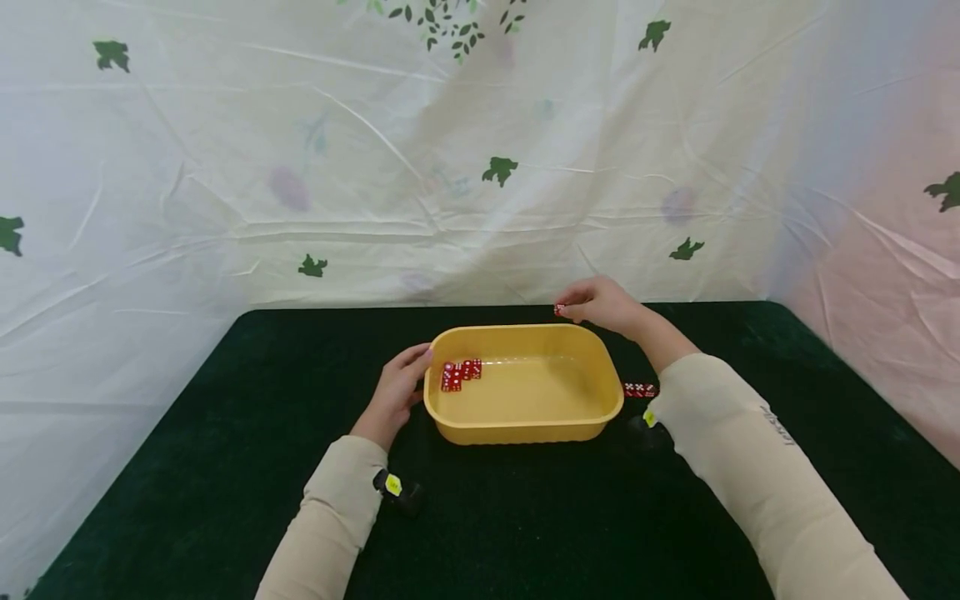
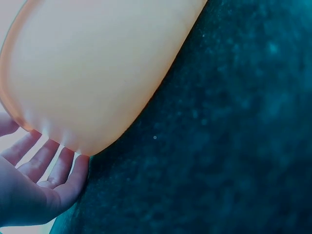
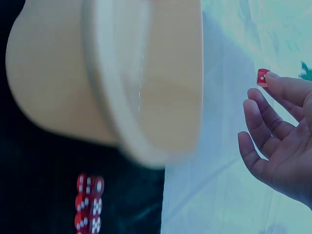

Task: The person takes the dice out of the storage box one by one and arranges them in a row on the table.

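A yellow plastic basin (image 1: 525, 434) sits on the dark green cloth, with several red dice (image 1: 456, 378) grouped at its left end inside. My left hand (image 1: 396, 390) rests against the basin's left side. In the left wrist view its fingers (image 2: 60, 168) reach toward the wall, tips right at it. Above the far right part of the rim, my right hand (image 1: 606, 310) pinches one red die (image 3: 262, 77) between thumb and forefinger, its other fingers spread loosely. More red dice (image 3: 88, 204) stand in rows on the cloth beside the basin's right end, partly hidden by the right sleeve in the head view.
Dark green cloth (image 1: 225, 467) covers the table. Behind its far edge hangs a pale curtain (image 1: 420, 200) with green leaf-like prints. The right forearm's sleeve (image 1: 738, 442) passes close over the dice at the basin's right.
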`<state>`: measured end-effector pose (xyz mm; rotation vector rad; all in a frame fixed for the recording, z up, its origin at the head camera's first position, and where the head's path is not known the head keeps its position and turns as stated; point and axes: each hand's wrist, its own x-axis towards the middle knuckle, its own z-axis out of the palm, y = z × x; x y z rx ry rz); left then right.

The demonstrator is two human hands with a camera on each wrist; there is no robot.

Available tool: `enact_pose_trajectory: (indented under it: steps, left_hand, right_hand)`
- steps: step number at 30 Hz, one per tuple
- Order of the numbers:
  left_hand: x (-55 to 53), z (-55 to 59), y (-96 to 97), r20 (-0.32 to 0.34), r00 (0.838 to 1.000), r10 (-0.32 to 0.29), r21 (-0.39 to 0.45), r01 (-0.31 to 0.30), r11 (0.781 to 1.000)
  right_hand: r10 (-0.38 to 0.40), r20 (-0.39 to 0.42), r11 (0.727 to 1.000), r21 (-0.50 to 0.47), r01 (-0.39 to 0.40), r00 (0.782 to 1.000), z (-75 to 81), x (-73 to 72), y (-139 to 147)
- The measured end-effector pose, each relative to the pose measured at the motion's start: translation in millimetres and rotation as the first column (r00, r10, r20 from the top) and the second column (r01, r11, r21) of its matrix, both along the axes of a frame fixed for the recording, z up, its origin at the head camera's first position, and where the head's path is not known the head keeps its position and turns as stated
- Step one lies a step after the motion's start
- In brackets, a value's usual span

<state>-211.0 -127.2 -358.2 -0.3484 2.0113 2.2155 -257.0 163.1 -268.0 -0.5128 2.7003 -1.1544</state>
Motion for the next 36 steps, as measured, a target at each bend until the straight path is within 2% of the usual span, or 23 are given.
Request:
enact_pose_trajectory:
  steps: [8, 16, 26, 36]
  left_hand:
    - [0.4, 0.6, -0.3, 0.009, 1.0, 0.001, -0.001, -0.001, 1.0]
    - [0.0, -0.7, 0.3, -0.004, 1.0, 0.003, 0.004, -0.003, 1.0]
    - [-0.1, -2.0, 0.2, -0.001, 1.0, 0.002, 0.001, -0.002, 1.0]
    - [0.2, -0.7, -1.0, 0.007, 1.0, -0.005, -0.003, 0.005, 1.0]
  right_hand:
    - [-0.074, 0.02, 0.997, 0.015, 0.074, 0.997, -1.7, 1.2, 41.0]
    - [-0.119, 0.018, 0.993, -0.012, 0.119, 0.993, -10.5, 11.9, 84.0]
    - [-0.189, 0.072, 0.982, -0.002, 0.19, 0.979, -39.4, 26.7, 120.1]
    - [-0.176, 0.143, 0.984, -0.017, 0.18, 0.974, -64.2, 40.6, 132.4]
